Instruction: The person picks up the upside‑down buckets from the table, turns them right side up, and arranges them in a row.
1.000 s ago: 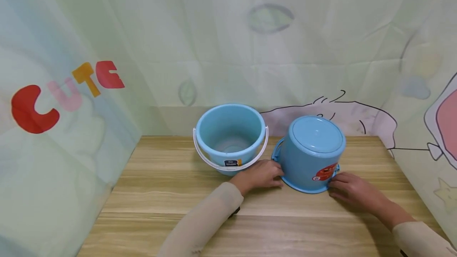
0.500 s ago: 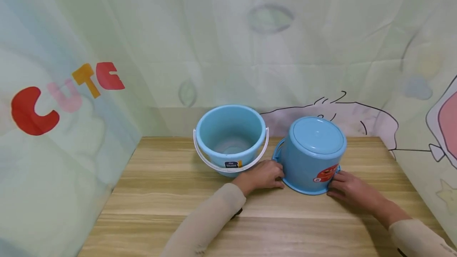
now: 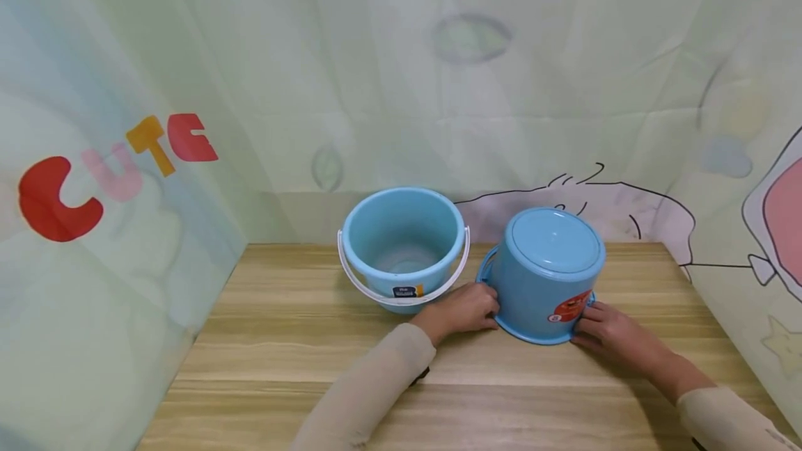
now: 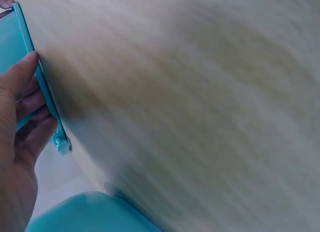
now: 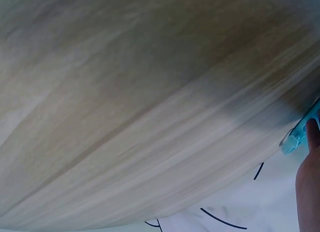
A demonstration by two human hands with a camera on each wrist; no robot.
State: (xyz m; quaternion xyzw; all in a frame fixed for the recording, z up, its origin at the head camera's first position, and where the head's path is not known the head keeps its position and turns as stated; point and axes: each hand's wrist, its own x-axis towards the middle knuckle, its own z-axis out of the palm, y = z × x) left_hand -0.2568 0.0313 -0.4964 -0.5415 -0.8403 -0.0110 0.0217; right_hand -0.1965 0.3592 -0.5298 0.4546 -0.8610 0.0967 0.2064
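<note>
An upside-down blue bucket (image 3: 545, 291) rests rim-down on the wooden table, its base facing up and a red sticker on its side. My left hand (image 3: 460, 308) holds its rim on the left; in the left wrist view the thumb lies at the rim (image 4: 44, 87) with the other fingers bent against the wall. On the right, my right hand (image 3: 617, 336) holds the rim near the handle joint, fingertips partly hidden. The right wrist view catches only a bit of that hand (image 5: 309, 182) and the blue joint (image 5: 292, 142). Left of them an upright light-blue bucket (image 3: 404, 235) stands just behind my left hand.
A white handle (image 3: 370, 289) hangs across the front of the upright bucket, close above my left wrist. Printed curtains (image 3: 388, 75) enclose the wooden table (image 3: 250, 339) at the back and sides.
My right hand has shifted very slightly left along the bucket's rim. Both buckets keep their places; the head view has tilted a little.
</note>
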